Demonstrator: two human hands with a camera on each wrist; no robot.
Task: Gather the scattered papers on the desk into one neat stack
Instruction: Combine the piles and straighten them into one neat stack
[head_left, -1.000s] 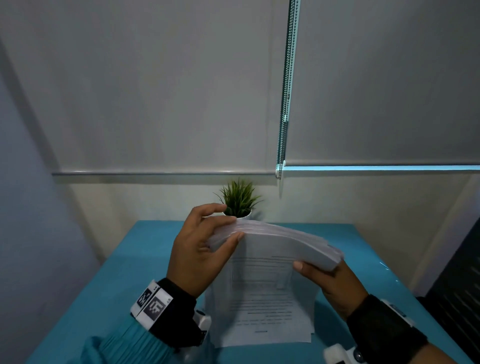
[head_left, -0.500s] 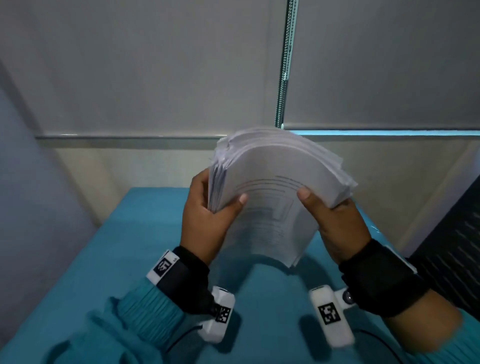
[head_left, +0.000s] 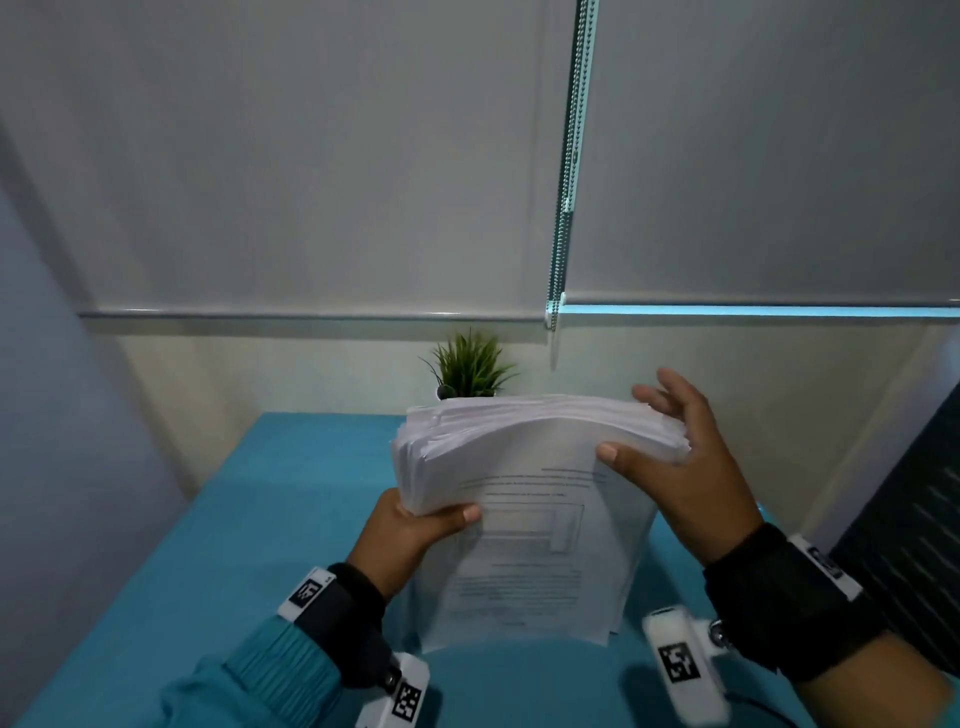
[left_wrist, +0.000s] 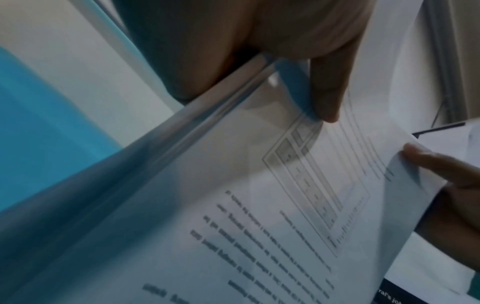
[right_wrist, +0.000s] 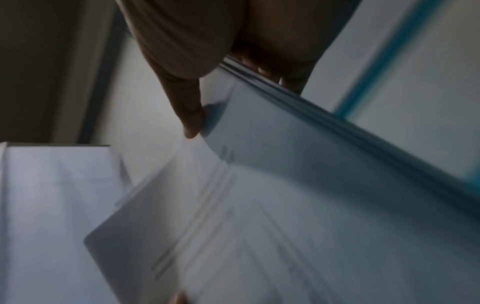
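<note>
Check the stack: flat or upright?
Upright, bowed: the stack stands on its bottom edge on the desk, held by both hands.

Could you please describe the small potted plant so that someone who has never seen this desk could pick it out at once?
Start at the teal desk and follow it to its far edge, under the lowered grey blinds. There, just behind the top of the paper stack held upright in both hands, stands the potted plant. It is the only green, spiky-leaved thing in view.
</note>
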